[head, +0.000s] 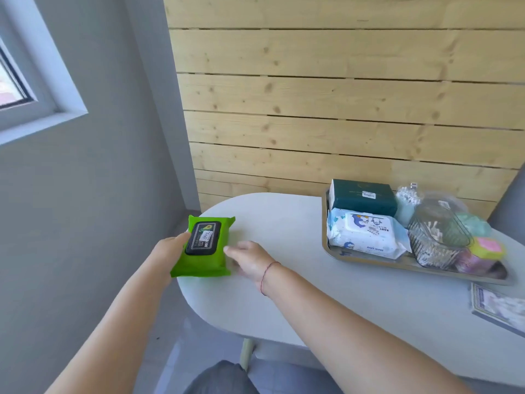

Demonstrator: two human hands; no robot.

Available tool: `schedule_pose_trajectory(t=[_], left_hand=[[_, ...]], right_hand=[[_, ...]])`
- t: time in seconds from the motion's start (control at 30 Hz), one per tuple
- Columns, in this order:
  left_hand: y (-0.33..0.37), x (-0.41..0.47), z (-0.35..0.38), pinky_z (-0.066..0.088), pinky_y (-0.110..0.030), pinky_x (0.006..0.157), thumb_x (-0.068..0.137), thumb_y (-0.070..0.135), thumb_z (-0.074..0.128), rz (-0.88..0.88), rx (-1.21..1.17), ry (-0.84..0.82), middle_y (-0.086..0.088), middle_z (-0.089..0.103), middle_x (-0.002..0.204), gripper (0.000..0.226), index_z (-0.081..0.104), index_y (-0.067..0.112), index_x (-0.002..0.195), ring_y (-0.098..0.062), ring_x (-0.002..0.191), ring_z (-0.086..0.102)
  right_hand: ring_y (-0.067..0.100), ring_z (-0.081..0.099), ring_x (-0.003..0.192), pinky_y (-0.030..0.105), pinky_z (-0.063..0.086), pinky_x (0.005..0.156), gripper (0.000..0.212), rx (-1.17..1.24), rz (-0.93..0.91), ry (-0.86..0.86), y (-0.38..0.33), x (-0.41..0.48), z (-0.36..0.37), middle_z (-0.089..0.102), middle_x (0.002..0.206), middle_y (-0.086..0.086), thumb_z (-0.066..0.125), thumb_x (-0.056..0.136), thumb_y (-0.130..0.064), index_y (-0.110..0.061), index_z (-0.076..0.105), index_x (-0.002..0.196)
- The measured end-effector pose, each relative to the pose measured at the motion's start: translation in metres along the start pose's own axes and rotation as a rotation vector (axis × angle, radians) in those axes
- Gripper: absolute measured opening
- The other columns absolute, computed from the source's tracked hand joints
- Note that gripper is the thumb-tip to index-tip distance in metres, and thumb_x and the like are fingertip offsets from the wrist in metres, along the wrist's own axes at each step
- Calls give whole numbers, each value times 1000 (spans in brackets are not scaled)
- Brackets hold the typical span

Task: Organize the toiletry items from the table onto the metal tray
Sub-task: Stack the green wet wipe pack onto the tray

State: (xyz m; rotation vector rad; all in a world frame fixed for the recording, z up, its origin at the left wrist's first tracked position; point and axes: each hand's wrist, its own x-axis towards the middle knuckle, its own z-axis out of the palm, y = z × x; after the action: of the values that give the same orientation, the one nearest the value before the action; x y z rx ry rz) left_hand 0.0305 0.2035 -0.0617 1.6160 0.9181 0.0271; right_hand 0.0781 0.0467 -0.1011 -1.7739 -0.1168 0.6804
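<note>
Touching green pack [203,247], hands [170,247] [250,258], white pack [366,233] marked BABY WIPES

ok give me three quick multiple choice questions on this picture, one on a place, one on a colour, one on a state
1. Where is the green wipes pack?
A. at the left end of the white table
B. on the floor
C. on the window sill

2. What colour is the boxy pack behind the baby wipes on the metal tray?
A. red
B. dark green
C. yellow

3. How is the green wipes pack's black flip lid?
A. torn off
B. flipped open
C. shut

Answers:
1 A: it is at the table's left edge, between the left hand and the right hand.
2 B: its wrapper is deep green.
3 C: the lid lies flat on the pack.
</note>
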Motion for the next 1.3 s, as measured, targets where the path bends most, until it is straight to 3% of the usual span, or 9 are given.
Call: schedule_pose_trajectory(t=[0.23,0.5,0.63,0.73,0.83,0.9,1.03,1.13,1.3], left_hand=[[4,18,-7,51,-34,68,89,38,59,-44,19,-186,-8,62,85,28,64,11,98,-26,70,60],[1,-16,34,52,-36,63,83,40,66,-105,-270,-354,-9,69,101,28,61,22,104,-25,82,66],[14,-49,96,51,-33,62,85,35,66,-119,-425,-404,-7,67,95,23,60,20,102,-22,76,64],[24,-74,150,51,-30,63,84,34,67,-127,-550,-407,-5,64,98,29,58,18,107,-21,75,61],[33,-100,201,50,-26,64,83,34,68,-130,-653,-455,-4,62,110,36,59,21,114,-20,78,61],[38,-114,232,51,-25,62,82,32,70,-119,-680,-484,-5,63,107,34,61,20,112,-20,78,62],[48,-121,269,53,-20,57,82,21,71,26,-662,-423,-6,66,95,29,63,13,109,-24,84,62],[50,-113,280,51,-22,53,81,16,70,157,-564,-297,-8,66,89,37,51,10,113,-23,73,65],[41,-95,279,54,-45,84,74,30,66,325,-169,-195,-9,69,100,37,49,20,106,-31,91,67]], right_hand=[[19,55,94,24,40,81,39,5,-64,74,-23,5,23,65,113,8,62,85,-28,-11,59,120],[12,57,103,16,46,82,44,85,-175,46,-15,-27,-51,63,122,8,68,84,-9,-8,57,126],[16,48,122,25,38,96,67,139,-165,298,-11,-51,-110,48,130,4,78,75,-20,-13,47,133],[25,56,116,43,50,95,96,307,-61,567,0,-67,-149,50,135,8,84,57,-39,-16,37,137],[30,63,90,36,58,61,40,527,16,519,1,-90,-184,61,114,12,66,86,-26,-10,51,120],[33,62,89,33,57,62,22,526,-14,517,1,-102,-207,62,103,11,57,93,-19,-9,55,112],[32,62,97,29,57,58,30,540,-105,682,6,-96,-235,60,117,20,56,92,-6,0,55,121],[23,61,73,25,57,57,29,524,-101,803,9,-86,-249,60,99,16,48,92,4,1,56,120],[26,57,75,30,53,55,38,469,-50,889,11,-74,-250,61,98,14,37,87,3,-10,62,112]])
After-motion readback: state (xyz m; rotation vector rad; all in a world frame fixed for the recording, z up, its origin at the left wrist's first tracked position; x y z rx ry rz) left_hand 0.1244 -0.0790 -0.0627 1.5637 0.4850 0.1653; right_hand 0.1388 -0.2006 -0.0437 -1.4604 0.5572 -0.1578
